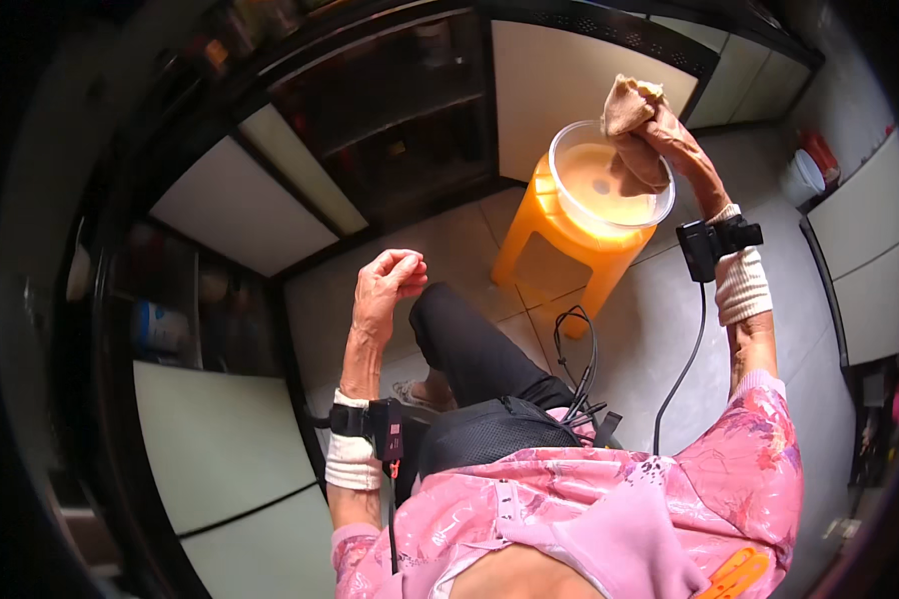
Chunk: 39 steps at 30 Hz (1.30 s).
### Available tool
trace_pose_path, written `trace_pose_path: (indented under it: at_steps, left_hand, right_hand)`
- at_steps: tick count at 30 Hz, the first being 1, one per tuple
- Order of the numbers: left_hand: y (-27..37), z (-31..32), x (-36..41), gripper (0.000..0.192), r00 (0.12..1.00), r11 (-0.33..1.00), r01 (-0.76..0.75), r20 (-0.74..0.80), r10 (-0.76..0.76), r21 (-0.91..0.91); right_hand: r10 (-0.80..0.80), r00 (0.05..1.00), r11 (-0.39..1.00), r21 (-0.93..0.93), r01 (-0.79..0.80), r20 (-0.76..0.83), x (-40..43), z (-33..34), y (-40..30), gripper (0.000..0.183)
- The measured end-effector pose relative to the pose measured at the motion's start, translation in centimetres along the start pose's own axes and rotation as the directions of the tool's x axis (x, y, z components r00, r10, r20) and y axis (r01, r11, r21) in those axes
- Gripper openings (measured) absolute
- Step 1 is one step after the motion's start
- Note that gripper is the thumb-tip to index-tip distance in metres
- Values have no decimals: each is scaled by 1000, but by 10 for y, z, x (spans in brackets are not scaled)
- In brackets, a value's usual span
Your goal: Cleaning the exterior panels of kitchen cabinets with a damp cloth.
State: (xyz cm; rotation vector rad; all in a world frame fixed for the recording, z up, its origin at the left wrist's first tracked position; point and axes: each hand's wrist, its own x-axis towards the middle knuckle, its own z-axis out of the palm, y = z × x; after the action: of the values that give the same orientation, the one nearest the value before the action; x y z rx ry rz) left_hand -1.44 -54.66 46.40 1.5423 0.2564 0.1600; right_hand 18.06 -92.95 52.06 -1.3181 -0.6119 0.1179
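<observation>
My right hand (pixel 668 135) grips a bunched brown cloth (pixel 629 108) above a clear round plastic tub (pixel 667 202). Part of the cloth hangs down inside the tub's rim. Cloudy liquid (pixel 588 176) lies in the tub, which stands on an orange plastic stool (pixel 543 202). Left of the stool, over the floor near my knee, my left hand (pixel 393 281) is raised with curled fingers and the thumb against them; nothing shows in it. Each wrist wears a cream cuff with a strapped black device.
Dark-framed cabinets (pixel 247 206) with pale doors curve along the left and back. Grey floor tiles (pixel 659 337) lie under the stool. A black cable (pixel 693 352) runs down from the right wrist. A white bucket (pixel 803 180) is at the far right. My bent leg (pixel 472 337) is beside the stool.
</observation>
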Motion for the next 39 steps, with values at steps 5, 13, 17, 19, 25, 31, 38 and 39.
trace_pose_path:
  at_steps: [5, 13, 17, 19, 25, 31, 38, 39]
  left_hand:
    - [20, -1, 5, 18, 999, 997, 29, -33, -27, 65]
    - [-8, -69, -8, 17, 978, 998, 49, -204, -43, 26]
    - [-20, -75, -13, 16, 963, 993, 118, -240, -120, -22]
    - [-17, -69, -11, 15, 959, 988, 150, -238, -152, -26]
    - [1, -33, 32, 18, 987, 981, 142, -96, -130, 133]
    - [1, 23, 64, 25, 975, 969, 69, 189, -116, 237]
    - [-24, -32, 47, 30, 988, 978, 149, 28, -155, 144]
    - [-26, -41, 46, 29, 985, 981, 170, -25, -168, 98]
  right_hand:
    - [342, 934, 574, -810, -116, 109, 66, -60, 66, 53]
    - [78, 997, 263, -965, -9, 12, 69, -67, 83, 43]
    - [12, 968, 435, -870, -231, -251, 18, -104, 84, 38]
    - [3, 950, 416, -864, -284, -311, -9, -129, 97, 34]
    - [552, 751, 577, -485, -657, -361, -71, -128, 164, 29]
    - [753, 631, 493, -476, -728, -187, -109, -95, 199, 43]
    - [823, 521, 512, -689, -513, 223, -78, -19, 207, 44]
    - [825, 495, 526, -692, -495, 273, -76, -13, 215, 45]
